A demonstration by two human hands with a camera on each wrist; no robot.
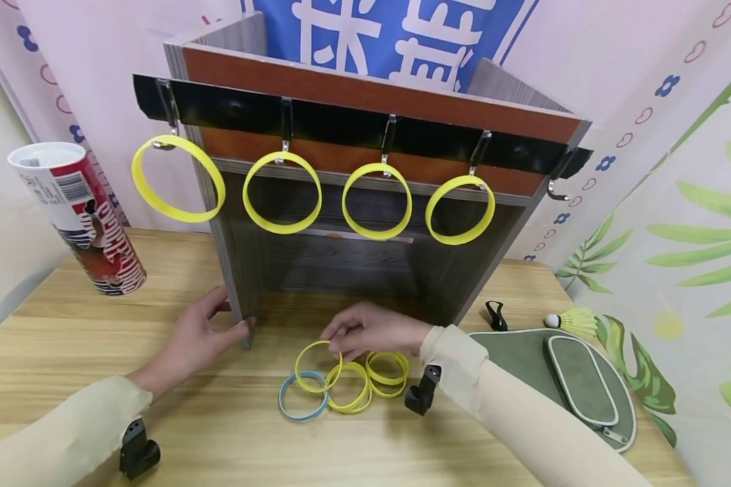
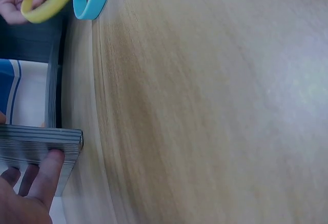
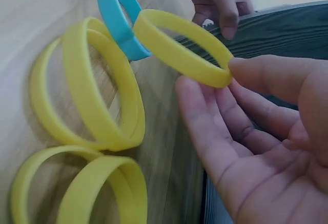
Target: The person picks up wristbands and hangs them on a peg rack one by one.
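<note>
My right hand (image 1: 378, 330) pinches a yellow wristband (image 3: 177, 59) between thumb and fingertips, low in front of the grey wooden stand (image 1: 502, 250). Below it, a blue wristband (image 1: 301, 419) and several more yellow wristbands (image 1: 348, 410) lie on the table. With thumb on one face and fingers on the other, my left hand (image 1: 197, 338) grips the bottom of the stand's left side panel (image 2: 38, 142). Higher up, several yellow wristbands (image 1: 283, 230) hang from metal hooks on a black strip (image 1: 341, 127) across the stand's front. Another hook (image 1: 558, 195) sticks out at the strip's right end.
A red and white can (image 1: 100, 230) stands at the left on the wooden table (image 1: 231, 439). To the right lie a green bag (image 1: 524, 358), a shuttlecock (image 1: 572, 321) and a small black clip (image 1: 495, 315). Patterned curtains (image 1: 621, 88) hang behind.
</note>
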